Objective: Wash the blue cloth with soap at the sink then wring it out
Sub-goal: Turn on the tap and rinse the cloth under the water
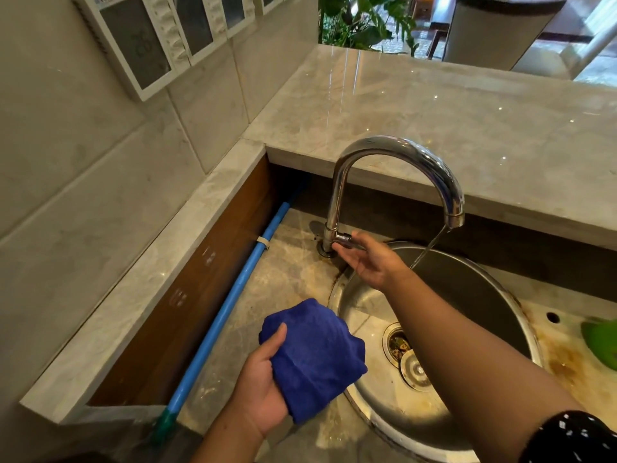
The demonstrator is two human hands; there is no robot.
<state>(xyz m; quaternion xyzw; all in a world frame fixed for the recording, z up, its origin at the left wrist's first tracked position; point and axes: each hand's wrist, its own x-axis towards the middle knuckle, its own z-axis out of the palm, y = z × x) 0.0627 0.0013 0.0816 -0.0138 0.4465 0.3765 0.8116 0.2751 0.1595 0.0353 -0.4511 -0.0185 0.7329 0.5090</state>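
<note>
The blue cloth (pixel 314 355) is held bunched in the left hand (pixel 263 385), the thumb laid over its near-left edge and the fingers curled beneath it, so that the grip is closed round the fabric. The cloth is kept just left of the sink (pixel 367 419), its right side overhanging the steel rim while the rest hangs above the stained stone beside the bowl. The right hand (pixel 367 259) is stretched across the sink to its far-left edge, where the short lever (pixel 344 238) at the foot of the faucet (pixel 394 155) is pinched between the thumb and the nearly straight fingers. From the faucet's curved spout, arched over the sink, a thin stream of water (pixel 427 248) is poured into the far side of the bowl. Inside the sink an open drain (pixel 397 344) holding some debris is seen, with a round strainer plug (pixel 415 369) lying just beside it. A dark dotted sleeve (pixel 574 439) is glimpsed at the near-right corner. Left of the sink a blue pipe (pixel 227 305) is run along a wooden panel; right of the sink a green object (pixel 601 342) is cut off by the frame's edge. Behind the sink a raised marble counter (pixel 434 105) is set — and beyond it leafy plants (pixel 360 21) are visible.
</note>
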